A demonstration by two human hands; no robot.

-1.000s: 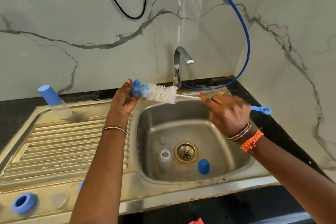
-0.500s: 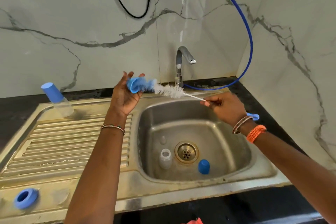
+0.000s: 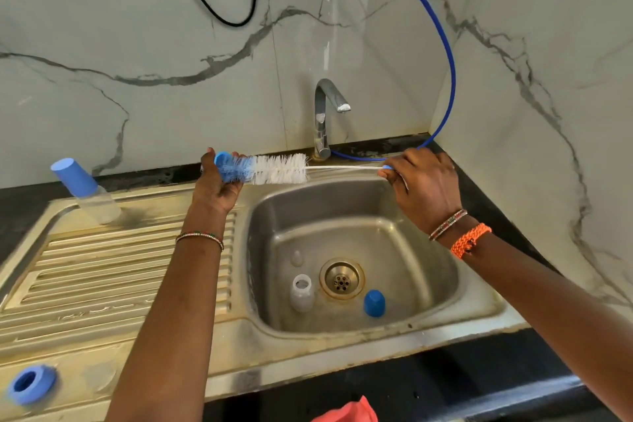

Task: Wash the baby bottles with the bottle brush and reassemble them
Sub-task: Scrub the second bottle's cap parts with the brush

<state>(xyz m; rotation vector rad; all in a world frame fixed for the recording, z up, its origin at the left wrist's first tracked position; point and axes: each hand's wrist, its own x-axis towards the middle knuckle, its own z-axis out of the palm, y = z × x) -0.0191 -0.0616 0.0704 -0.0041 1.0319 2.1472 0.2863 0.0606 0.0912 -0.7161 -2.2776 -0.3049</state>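
A blue screw ring [image 3: 30, 384] lies at the ribbed steel drainboard's [image 3: 102, 277] near-left edge, a capped bottle [image 3: 87, 190] at its far corner. Above the basin's [image 3: 428, 250] back rim, the left hand [image 3: 215, 185] cups the bottle brush's [image 3: 267, 168] blue-bristled tip while the right hand [image 3: 423, 181] pinches its thin wire handle. A clear open bottle [image 3: 302, 292] and blue cap [image 3: 374, 302] flank the drain [image 3: 341, 278].

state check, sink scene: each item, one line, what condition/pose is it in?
bottle brush: held level over the sink, both hands
left hand: holds the bristle tip
right hand: grips the handle
capped bottle: assembled, tilted on drainboard
open bottle: uncapped, in basin
blue cap: in basin
blue ring: loose on drainboard
tap: off
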